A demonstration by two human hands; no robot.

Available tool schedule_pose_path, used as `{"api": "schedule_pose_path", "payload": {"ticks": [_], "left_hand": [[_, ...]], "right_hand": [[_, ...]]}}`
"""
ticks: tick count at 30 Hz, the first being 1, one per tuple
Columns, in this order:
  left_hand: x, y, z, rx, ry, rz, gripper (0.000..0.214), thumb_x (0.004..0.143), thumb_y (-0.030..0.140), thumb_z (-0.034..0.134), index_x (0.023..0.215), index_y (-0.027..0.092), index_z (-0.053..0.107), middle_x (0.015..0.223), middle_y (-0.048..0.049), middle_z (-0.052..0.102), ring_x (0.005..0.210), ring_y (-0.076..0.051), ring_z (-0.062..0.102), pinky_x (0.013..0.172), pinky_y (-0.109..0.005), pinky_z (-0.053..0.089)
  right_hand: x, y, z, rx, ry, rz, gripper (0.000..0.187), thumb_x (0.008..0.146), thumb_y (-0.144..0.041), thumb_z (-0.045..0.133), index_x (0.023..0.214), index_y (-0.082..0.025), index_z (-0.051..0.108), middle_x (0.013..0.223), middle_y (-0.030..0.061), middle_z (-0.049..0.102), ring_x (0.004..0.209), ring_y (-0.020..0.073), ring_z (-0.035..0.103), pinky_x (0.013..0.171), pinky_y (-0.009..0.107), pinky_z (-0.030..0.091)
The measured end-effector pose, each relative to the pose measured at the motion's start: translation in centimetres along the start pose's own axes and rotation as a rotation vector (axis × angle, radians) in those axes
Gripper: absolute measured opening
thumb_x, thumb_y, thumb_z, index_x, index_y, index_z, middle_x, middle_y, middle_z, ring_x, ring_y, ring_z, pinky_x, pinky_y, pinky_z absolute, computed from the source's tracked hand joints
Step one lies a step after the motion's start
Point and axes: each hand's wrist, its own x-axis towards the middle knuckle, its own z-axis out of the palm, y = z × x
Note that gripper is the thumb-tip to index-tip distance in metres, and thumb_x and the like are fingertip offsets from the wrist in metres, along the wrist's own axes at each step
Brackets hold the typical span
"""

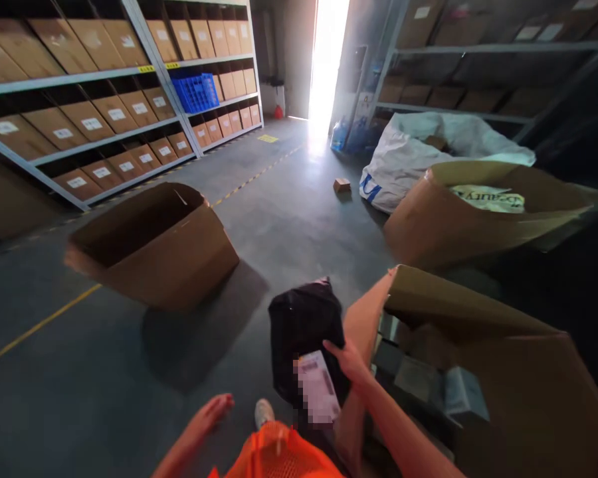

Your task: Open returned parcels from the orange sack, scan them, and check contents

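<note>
A black plastic mailing bag (299,318) with a white shipping label (317,385) hangs in front of me, above the floor. My right hand (349,360) grips its right side, the thumb lying across the front face; the other fingers are hidden behind the bag. To the left and lower, my left hand (213,410) is apart from the bag, holding nothing, its fingers loosely stretched out. Right beside the bag stands a large open carton (518,372) with several small boxes inside, among them a light blue box (464,395).
An open carton (189,259) stands at left. Farther right are another carton (423,219) and a big white woven sack (403,153). A small brown box (341,185) lies on the floor. Shelves of boxes (114,114) line the left, with a blue crate (195,93).
</note>
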Motion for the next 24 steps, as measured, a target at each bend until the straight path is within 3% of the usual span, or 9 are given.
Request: {"api": "schedule_pose_path", "payload": {"ticks": [2, 3, 5, 7, 9, 13, 15, 19, 24], "left_hand": [[1.5, 4.6, -3.4, -0.059, -0.003, 0.101, 0.080, 0.034, 0.093, 0.077, 0.092, 0.037, 0.076, 0.110, -0.0061, 0.080, 0.120, -0.040, 0.068, 0.100, -0.054, 0.052], [2.3, 6.9, -4.1, -0.108, -0.013, 0.148, 0.083, 0.037, 0.095, 0.074, 0.098, 0.038, 0.075, 0.115, -0.0057, 0.079, 0.121, -0.040, 0.068, 0.101, -0.054, 0.052], [4.2, 11.2, -3.2, -0.204, -0.082, 0.181, 0.091, 0.036, 0.094, 0.076, 0.106, 0.037, 0.074, 0.121, -0.0068, 0.078, 0.121, -0.041, 0.069, 0.099, -0.054, 0.053], [6.4, 15.3, -0.5, -0.234, -0.212, 0.189, 0.093, 0.034, 0.088, 0.083, 0.109, 0.033, 0.075, 0.124, -0.0091, 0.077, 0.123, -0.042, 0.068, 0.099, -0.052, 0.055], [8.9, 19.4, 2.8, -0.188, -0.293, 0.226, 0.085, 0.039, 0.077, 0.091, 0.107, 0.029, 0.076, 0.124, -0.0110, 0.077, 0.125, -0.041, 0.067, 0.101, -0.050, 0.056], [16.0, 28.7, 7.9, -0.056, -0.262, 0.267, 0.070, 0.043, 0.064, 0.095, 0.096, 0.023, 0.077, 0.107, -0.0114, 0.081, 0.112, -0.041, 0.073, 0.099, -0.049, 0.059], [19.9, 34.3, 9.6, -0.042, -0.237, 0.251, 0.068, 0.041, 0.065, 0.095, 0.091, 0.022, 0.077, 0.098, -0.0099, 0.082, 0.103, -0.041, 0.076, 0.094, -0.049, 0.061], [25.9, 46.8, 13.7, -0.037, -0.262, 0.307, 0.064, 0.042, 0.062, 0.095, 0.090, 0.022, 0.077, 0.093, -0.0070, 0.082, 0.095, -0.037, 0.077, 0.087, -0.045, 0.062], [32.4, 59.8, 21.7, -0.006, -0.360, 0.355, 0.064, 0.039, 0.060, 0.096, 0.084, 0.020, 0.077, 0.087, -0.0071, 0.081, 0.088, -0.036, 0.077, 0.081, -0.042, 0.063]], "right_hand": [[2.8, -1.4, 6.3, 0.037, -0.132, -0.010, 0.067, 0.043, -0.061, 0.092, 0.090, -0.019, 0.072, 0.083, 0.0065, 0.078, 0.079, 0.0308, 0.070, 0.085, 0.049, 0.055], [3.9, -1.9, 8.7, 0.056, -0.187, -0.015, 0.066, 0.044, -0.061, 0.092, 0.091, -0.019, 0.072, 0.084, 0.0061, 0.078, 0.080, 0.0302, 0.070, 0.086, 0.049, 0.055], [5.9, -2.5, 12.1, 0.075, -0.260, -0.023, 0.066, 0.044, -0.060, 0.093, 0.092, -0.019, 0.072, 0.087, 0.0057, 0.078, 0.083, 0.0305, 0.069, 0.089, 0.050, 0.054], [8.0, -2.7, 13.6, 0.075, -0.257, -0.049, 0.067, 0.047, -0.062, 0.094, 0.095, -0.020, 0.073, 0.092, 0.0064, 0.079, 0.091, 0.0324, 0.070, 0.093, 0.051, 0.054], [10.9, -3.0, 14.1, 0.080, -0.205, -0.070, 0.069, 0.050, -0.063, 0.093, 0.100, -0.019, 0.074, 0.097, 0.0085, 0.079, 0.098, 0.0345, 0.070, 0.097, 0.052, 0.053], [19.5, -6.3, 14.6, 0.111, -0.118, -0.055, 0.074, 0.053, -0.067, 0.091, 0.105, -0.018, 0.074, 0.097, 0.0103, 0.079, 0.099, 0.0365, 0.071, 0.099, 0.056, 0.051], [24.7, -10.0, 15.0, 0.124, -0.128, -0.063, 0.075, 0.052, -0.066, 0.092, 0.107, -0.019, 0.073, 0.098, 0.0097, 0.079, 0.102, 0.0364, 0.071, 0.101, 0.056, 0.051], [33.9, -19.9, 15.2, 0.101, -0.207, -0.115, 0.083, 0.047, -0.067, 0.094, 0.110, -0.017, 0.073, 0.109, 0.0112, 0.078, 0.107, 0.0358, 0.070, 0.103, 0.054, 0.050], [44.1, -29.0, 13.3, 0.040, -0.193, -0.175, 0.078, 0.053, -0.063, 0.094, 0.113, -0.016, 0.075, 0.108, 0.0093, 0.078, 0.104, 0.0337, 0.070, 0.103, 0.052, 0.051]]}}
